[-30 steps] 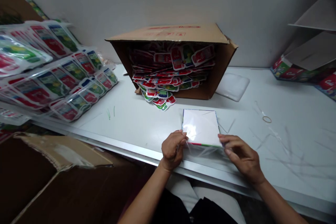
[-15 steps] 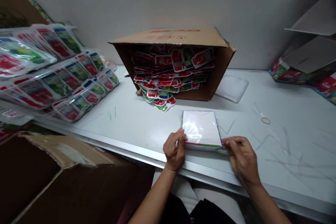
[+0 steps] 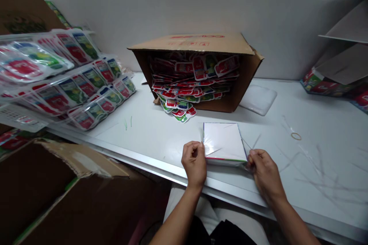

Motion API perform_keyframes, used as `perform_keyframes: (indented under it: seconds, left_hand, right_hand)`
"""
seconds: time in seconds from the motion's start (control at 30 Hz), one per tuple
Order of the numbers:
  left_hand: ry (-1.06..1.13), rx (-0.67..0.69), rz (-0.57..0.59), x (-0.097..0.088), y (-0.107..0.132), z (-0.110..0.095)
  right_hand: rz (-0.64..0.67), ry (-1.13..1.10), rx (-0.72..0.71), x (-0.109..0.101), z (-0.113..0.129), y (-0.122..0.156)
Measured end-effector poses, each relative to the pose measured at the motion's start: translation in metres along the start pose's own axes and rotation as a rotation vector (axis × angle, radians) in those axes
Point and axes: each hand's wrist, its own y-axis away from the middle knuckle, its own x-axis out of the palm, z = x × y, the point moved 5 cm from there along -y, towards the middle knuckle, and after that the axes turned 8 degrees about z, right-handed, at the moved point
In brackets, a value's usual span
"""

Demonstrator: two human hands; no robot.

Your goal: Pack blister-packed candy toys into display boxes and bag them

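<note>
A square white packet (image 3: 224, 141) in clear plastic wrap, with red and green edges showing, lies on the white table (image 3: 161, 134) just in front of me. My left hand (image 3: 194, 162) pinches the wrap at the packet's near left corner, fingers curled closed. My right hand (image 3: 264, 172) grips the wrap at the near right corner, fingers also closed. Both hands rest at the table's front edge.
A cardboard box (image 3: 201, 69) lies on its side behind the packet, spilling red and green sachets (image 3: 179, 113). Wrapped sachet bundles (image 3: 71, 84) pile up at the left. A clear bag (image 3: 258, 99) and a rubber band (image 3: 296, 136) lie to the right. An open carton (image 3: 71, 183) stands at lower left.
Both hands have closed in on the packet's near corners and now pinch the wrap tighter. The packet has stayed in place.
</note>
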Motion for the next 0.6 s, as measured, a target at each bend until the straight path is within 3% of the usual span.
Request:
perform_keyframes:
  seconds: [0.17,0.33,0.47,0.6]
  left_hand:
    - [-0.042,-0.247,0.135,0.000,-0.003,0.015]
    - [-0.099,-0.307,0.195,0.003,-0.009,0.027]
    - [-0.130,-0.322,0.209,0.002,-0.013,0.036]
    - [-0.141,-0.303,0.248,-0.011,-0.024,0.040]
  right_hand:
    - [-0.032,0.173,0.101,0.005,0.005,0.000]
    - [0.025,0.339,0.152,0.011,0.002,-0.005]
    - [0.102,0.721,0.079,0.003,0.000,-0.019]
    - [0.152,1.137,0.023,-0.019,0.014,-0.031]
